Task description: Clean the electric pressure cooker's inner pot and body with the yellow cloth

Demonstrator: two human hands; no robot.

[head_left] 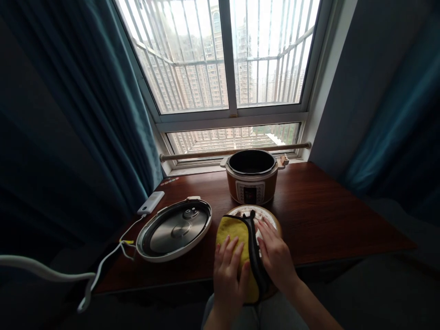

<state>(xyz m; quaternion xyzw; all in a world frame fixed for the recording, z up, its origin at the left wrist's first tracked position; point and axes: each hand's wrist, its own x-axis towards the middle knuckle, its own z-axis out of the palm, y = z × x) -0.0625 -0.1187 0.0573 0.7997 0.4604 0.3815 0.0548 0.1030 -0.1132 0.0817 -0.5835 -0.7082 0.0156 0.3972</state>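
Note:
A yellow cloth with black edging [232, 229] lies folded over a round white piece with a tan rim [271, 214] at the table's front edge. My left hand [229, 270] rests on the cloth with its fingers stretched out and slightly apart. My right hand [275, 252] lies flat at the cloth's right black edge, fingers extended over the white piece. Much of that round piece is hidden by the cloth and hands. Just behind it stands an electric pressure cooker [233, 185], its top uncovered and its dark inside showing.
To the left, a round lid [178, 231] lies with its metal inner side up. Beyond it are a white power strip [151, 202] and a white cable [99, 270]. The brown table [326, 215] reaches to a barred window [192, 55], with blue curtains [113, 91] alongside.

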